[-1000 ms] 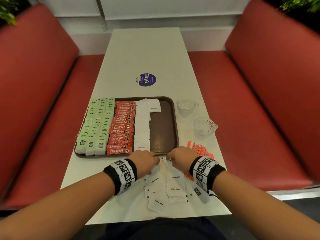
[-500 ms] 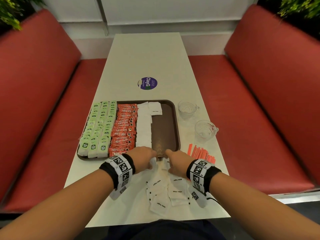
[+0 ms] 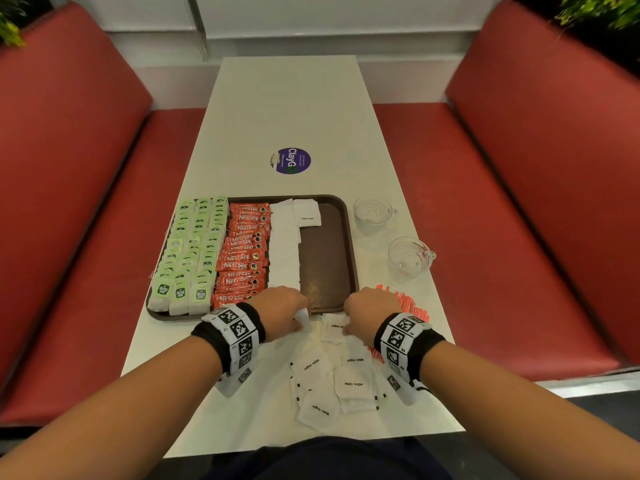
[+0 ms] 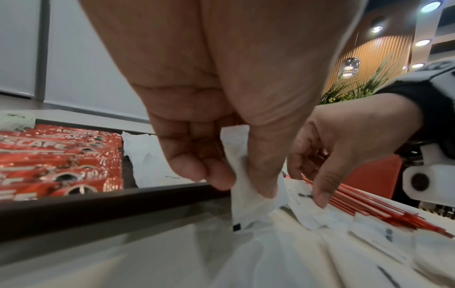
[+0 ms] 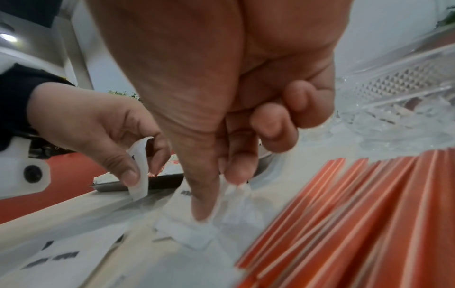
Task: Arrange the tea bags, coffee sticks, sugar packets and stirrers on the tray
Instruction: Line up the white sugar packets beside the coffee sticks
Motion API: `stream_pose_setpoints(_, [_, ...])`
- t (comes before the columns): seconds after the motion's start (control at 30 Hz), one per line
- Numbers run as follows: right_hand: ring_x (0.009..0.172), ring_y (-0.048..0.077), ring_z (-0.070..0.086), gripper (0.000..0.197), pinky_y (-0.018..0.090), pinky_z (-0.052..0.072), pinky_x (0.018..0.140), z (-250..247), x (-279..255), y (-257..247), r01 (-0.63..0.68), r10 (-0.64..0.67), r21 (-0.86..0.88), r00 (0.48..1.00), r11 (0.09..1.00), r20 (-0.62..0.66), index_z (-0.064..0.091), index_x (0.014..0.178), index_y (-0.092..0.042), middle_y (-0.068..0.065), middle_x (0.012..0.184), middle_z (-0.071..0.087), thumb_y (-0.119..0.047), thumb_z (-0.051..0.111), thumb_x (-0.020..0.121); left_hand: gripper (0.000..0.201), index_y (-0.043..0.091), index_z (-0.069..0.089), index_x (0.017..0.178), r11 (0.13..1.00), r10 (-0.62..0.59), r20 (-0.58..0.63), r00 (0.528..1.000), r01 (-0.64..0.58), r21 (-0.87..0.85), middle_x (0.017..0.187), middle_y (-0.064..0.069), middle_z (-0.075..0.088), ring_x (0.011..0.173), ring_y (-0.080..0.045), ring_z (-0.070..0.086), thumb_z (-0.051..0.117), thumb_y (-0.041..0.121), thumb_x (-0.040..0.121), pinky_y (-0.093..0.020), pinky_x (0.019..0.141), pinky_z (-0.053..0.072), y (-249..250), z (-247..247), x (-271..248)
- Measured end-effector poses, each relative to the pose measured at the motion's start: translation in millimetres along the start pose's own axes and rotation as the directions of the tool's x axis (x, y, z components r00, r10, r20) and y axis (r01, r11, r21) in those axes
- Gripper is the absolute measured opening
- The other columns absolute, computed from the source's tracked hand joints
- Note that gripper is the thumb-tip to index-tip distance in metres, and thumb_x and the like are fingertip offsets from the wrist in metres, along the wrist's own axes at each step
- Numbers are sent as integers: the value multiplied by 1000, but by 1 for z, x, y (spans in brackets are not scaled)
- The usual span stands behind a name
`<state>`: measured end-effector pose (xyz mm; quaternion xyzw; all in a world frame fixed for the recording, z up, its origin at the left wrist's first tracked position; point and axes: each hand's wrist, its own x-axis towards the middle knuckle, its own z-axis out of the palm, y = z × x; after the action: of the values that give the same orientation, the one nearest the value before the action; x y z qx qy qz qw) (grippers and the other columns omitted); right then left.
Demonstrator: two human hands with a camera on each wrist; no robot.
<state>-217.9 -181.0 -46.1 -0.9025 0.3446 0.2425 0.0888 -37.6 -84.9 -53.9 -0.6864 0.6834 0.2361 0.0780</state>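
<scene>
Your left hand [image 4: 221,148] pinched one sugar packet [image 4: 248,175] upright just off the tray's [image 3: 351,237] near rim. Your right hand [image 5: 221,136] pinched another packet [image 5: 194,228] lying on the counter [image 3: 287,109] beside the stirrers [image 5: 357,214].

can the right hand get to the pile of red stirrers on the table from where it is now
Probably yes. The right hand pinches a white sugar packet right beside the pile of thin red stirrers, with nothing standing between them; it would likely need to let go of the packet first.
</scene>
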Motion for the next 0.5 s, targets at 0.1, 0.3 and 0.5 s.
stream_pose_setpoints(0.1, [84,22,64,25,30,48,66,0,1,1,55,-55,45,998,997,8,66,98,-17,3,94,67,-40,69,90,24,17,63,111,999,2,-2,1000,-2,-32,111,-1,64,101,-20,60,58,33,93,-32,83,48,0,-5,1])
stream_pose_setpoints(0.3, [76,21,53,33,23,32,54,-5,4,7,183,-190,282,982,942,0,35,69,-30,-3,78,51,-16,55,91,5,32,64,93,983,-23,-111,994,3,-185,81,18,59,80,-7,57,67,34,89,-25,70,43,-12,-26,7])
stream_pose_setpoints(0.5, [89,29,66,40,28,51,62,-20,13,14,195,-189,508,980,839,-64,45,125,-20,7,104,62,-2,52,90,13,35,66,101,946,-52,-208,977,-19,-324,87,21,65,78,3,58,69,29,90,-18,68,42,-21,-47,16])
